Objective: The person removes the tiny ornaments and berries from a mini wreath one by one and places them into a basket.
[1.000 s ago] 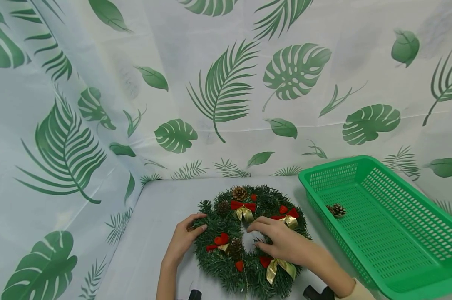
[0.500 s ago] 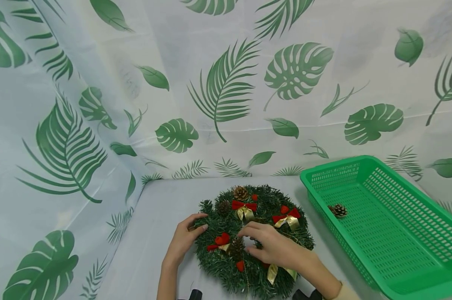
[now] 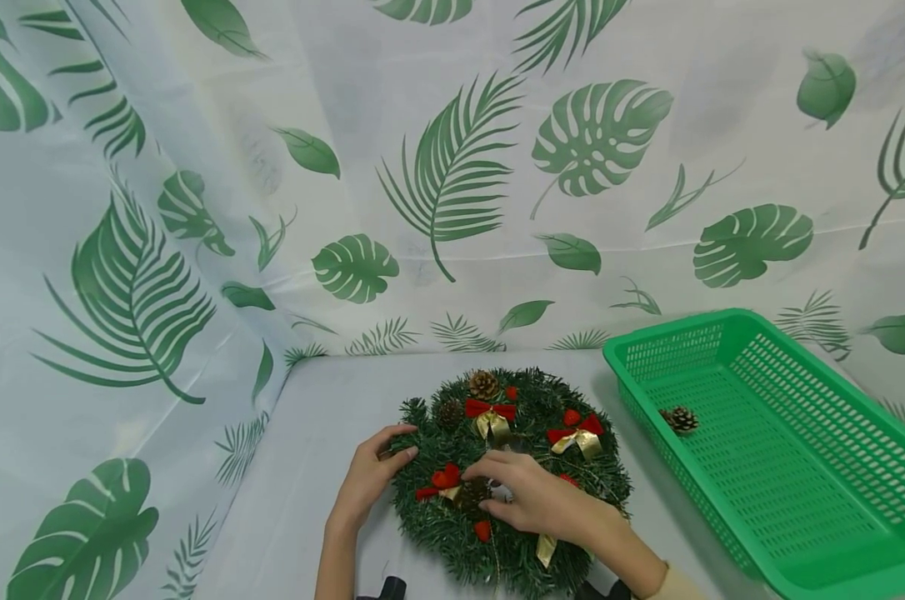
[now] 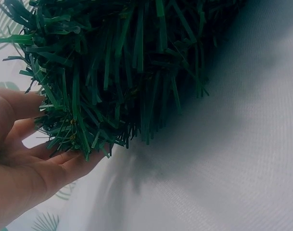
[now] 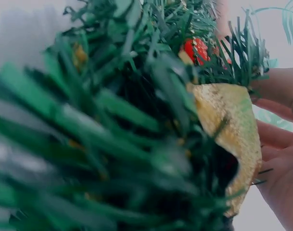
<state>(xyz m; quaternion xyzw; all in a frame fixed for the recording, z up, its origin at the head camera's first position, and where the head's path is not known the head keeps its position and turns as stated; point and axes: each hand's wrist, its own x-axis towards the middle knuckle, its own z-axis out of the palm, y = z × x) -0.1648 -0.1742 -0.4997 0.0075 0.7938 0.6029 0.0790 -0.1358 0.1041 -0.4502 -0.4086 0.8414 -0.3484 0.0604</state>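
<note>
Over the last second the right hand (image 3: 546,502) has been shifted leftward across the wreath (image 3: 509,475), from the inner ring beside the right-hand bows to the dark pine cone (image 3: 473,493) at the wreath's near left. Its fingertips are now curled in around that cone, beside the red bow (image 3: 439,482); whether the cone is actually pinched cannot be told from the head view, and in the blurred right wrist view only loosely bent fingers next to a gold ribbon (image 5: 231,132) are shown. The near gold ribbon tail (image 3: 546,550) is now largely covered by the wrist. The left hand (image 3: 366,481) has not been moved: the wreath's left edge is held by it, thumb on top and fingers tucked beneath the needles, as confirmed in the left wrist view (image 4: 21,163). The shift is judged to mean that the cone is the next piece being worked on, with the wreath steadied for it.

The wreath is laid flat on the table (image 3: 325,433), at the middle of its near edge, just left of the green basket (image 3: 775,467). It is a ring of dark green plastic needles, trimmed with red-and-gold bows and brown pine cones. One loose pine cone (image 3: 679,419) is seen in the basket's far left corner.
</note>
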